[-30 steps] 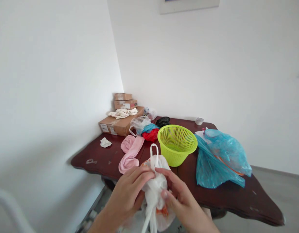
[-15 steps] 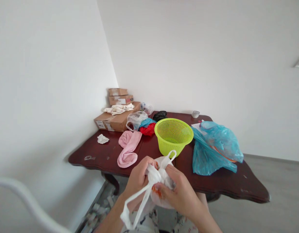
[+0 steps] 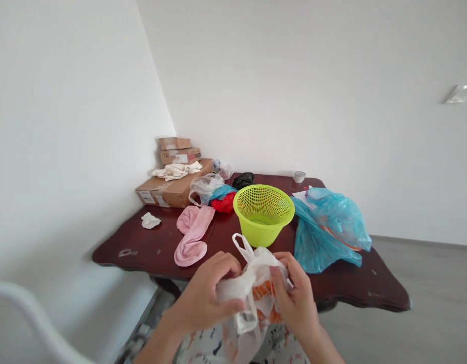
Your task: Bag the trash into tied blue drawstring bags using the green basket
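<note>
A thin white plastic bag [image 3: 245, 283] with orange-red print hangs between my hands, just past the table's front edge and over my lap. My left hand [image 3: 214, 288] grips its left side, thumb across the front. On the right side my right hand [image 3: 294, 293] pinches the bag near its top. One handle loop sticks up towards the basket and another droops down in front. What the bag holds, if anything, I cannot make out. Just beyond it stands a yellow-green plastic basket [image 3: 261, 237] with nothing visible inside.
On the dark red wooden table [image 3: 150, 253] lie a pink cloth [image 3: 193, 235], a blue plastic bag [image 3: 332, 227], a red bag [image 3: 223, 203], a black bag [image 3: 244, 180] and a crumpled white piece [image 3: 150, 220]. Cardboard boxes [image 3: 172, 194] are stacked back left. A white tube [image 3: 32, 318] curves lower left.
My hands have moved apart, and the bunched top of the white bag is now spread wider with more print showing. The long drooping handle has drawn in. The view has shifted slightly right.
</note>
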`<state>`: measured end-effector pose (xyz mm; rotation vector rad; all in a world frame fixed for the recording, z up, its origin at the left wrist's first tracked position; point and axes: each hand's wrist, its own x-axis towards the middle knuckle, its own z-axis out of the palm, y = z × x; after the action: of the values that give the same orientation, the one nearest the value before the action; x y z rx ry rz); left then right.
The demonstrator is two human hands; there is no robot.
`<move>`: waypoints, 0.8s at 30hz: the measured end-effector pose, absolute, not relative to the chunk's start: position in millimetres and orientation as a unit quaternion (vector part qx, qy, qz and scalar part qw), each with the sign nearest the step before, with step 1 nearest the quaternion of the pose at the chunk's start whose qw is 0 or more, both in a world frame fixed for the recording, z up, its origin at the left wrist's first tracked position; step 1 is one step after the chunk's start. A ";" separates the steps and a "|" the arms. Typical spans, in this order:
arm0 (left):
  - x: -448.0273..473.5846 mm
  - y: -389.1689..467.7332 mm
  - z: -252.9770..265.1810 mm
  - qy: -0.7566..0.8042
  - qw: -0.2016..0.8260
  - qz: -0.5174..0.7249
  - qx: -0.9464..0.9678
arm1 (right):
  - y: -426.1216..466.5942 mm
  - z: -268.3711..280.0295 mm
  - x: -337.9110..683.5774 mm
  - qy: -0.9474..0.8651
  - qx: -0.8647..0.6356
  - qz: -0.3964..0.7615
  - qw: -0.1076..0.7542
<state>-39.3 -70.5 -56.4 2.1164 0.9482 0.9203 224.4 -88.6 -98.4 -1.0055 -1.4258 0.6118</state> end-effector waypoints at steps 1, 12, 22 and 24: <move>-35.8 -72.9 -55.6 0.377 0.272 0.335 0.820 | -89.9 -101.6 223.1 -0.610 -0.437 0.267 0.604; -33.2 -58.6 -89.4 0.391 0.204 0.385 0.811 | -87.9 -95.1 230.9 -0.703 -0.463 0.261 0.473; -27.2 -68.8 -92.3 0.357 0.286 0.361 0.813 | -85.6 -108.2 235.6 -0.711 -0.471 0.246 0.461; -25.2 -67.3 -90.0 0.368 0.287 0.362 0.807 | -84.8 -108.1 237.4 -0.715 -0.466 0.237 0.464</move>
<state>-25.2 -67.3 -90.0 2.1558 0.9819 0.9679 237.4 -84.8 -108.1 -1.1456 -1.7567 0.5821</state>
